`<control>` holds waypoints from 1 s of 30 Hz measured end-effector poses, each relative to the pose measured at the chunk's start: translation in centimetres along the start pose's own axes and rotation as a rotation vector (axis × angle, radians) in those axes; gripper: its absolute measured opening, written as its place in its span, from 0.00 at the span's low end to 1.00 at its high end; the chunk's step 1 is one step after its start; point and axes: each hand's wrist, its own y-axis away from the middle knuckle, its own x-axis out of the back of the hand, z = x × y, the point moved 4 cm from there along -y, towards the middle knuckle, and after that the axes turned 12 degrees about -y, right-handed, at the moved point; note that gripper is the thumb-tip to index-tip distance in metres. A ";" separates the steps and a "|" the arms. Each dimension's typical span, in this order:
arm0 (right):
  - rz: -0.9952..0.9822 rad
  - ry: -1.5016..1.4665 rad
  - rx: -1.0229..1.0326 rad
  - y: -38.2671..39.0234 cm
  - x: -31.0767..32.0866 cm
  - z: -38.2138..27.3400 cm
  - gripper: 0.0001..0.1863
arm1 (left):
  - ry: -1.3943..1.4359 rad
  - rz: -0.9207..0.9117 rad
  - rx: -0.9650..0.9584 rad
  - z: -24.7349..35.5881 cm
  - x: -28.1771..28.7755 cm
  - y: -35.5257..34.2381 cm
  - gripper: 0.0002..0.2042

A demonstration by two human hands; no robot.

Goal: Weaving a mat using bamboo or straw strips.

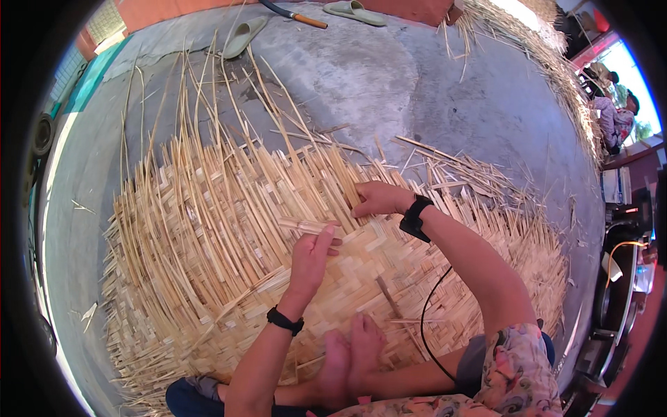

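A pale woven mat of split strips (201, 236) covers the floor beneath me, long loose strips fanning from its far edge. My left hand (316, 247) is closed, its thumb on a flat pale strip (297, 224), just over the weave at the middle. Farther up and right, my right hand (375, 199) grips some upright strips (347, 184) at the border between loose strips and tighter weave. My bare feet (358, 347) rest on the mat's near part.
Grey concrete floor (472, 104) surrounds the mat. Two green slippers (354, 12) and a curved blade with a wooden handle (306, 19) lie beyond it. Loose straw (570, 90) lines the upper right, where people (611, 118) sit. A thin black cable (427, 313) crosses near my right arm.
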 end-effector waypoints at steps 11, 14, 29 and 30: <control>-0.142 0.202 0.034 -1.7 -0.1 1.0 0.16 | -0.047 -0.017 -0.027 1.0 -0.8 -1.2 0.18; -0.058 0.203 0.052 -0.4 -0.4 -0.2 0.24 | -0.045 0.012 0.020 0.6 -0.6 -1.1 0.17; 0.287 0.394 0.512 6.3 -5.2 -2.2 0.10 | 0.057 -0.095 -0.009 -4.8 -2.2 -5.7 0.12; 0.414 0.396 0.414 7.0 -3.1 -2.6 0.10 | 0.119 -0.052 0.098 -3.4 -2.8 -5.0 0.12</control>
